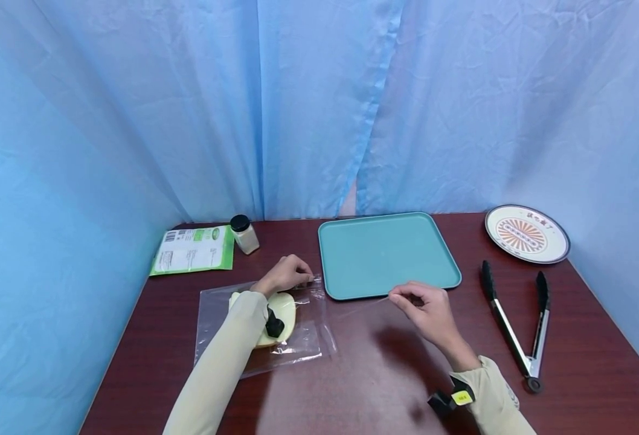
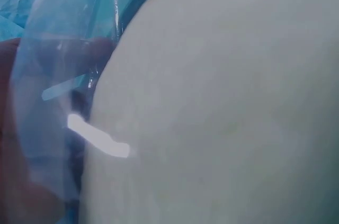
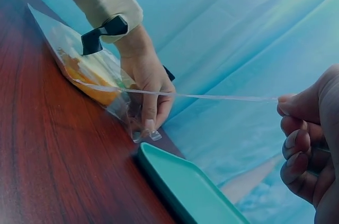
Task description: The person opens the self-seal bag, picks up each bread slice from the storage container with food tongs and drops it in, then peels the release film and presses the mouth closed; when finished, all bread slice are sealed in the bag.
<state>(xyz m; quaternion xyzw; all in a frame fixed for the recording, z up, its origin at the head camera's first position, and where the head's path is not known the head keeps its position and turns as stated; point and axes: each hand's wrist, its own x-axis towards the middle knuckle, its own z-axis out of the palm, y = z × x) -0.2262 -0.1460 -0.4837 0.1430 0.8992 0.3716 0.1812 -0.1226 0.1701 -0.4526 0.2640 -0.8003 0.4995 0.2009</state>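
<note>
Left of centre on the table (image 1: 352, 386), just beside the teal tray (image 1: 390, 257), lies the clear plastic bag (image 1: 305, 341), with a pale yellow oval food item (image 1: 285, 311) inside it. Your left hand (image 1: 285, 275) has its grip clamped on the bag's edge, at the end next to the tray. Your right hand (image 1: 425, 308), well apart from it, has thumb and fingers pinched together on a thin clear strip (image 3: 222, 97). From the right wrist you see the strip run nearly straight towards the bag, passing in front of your left hand; you cannot tell whether its far end is attached. The left wrist view gives you little more than the pale food behind glossy film.

The step in hand looks like pulling or tearing that strip off the bag, with your left grip as the anchor. Judging by this, the next move calls for a firm left pinch and a slow, even draw with the right; a jerk could drag the bag and its contents towards the tray.
</note>
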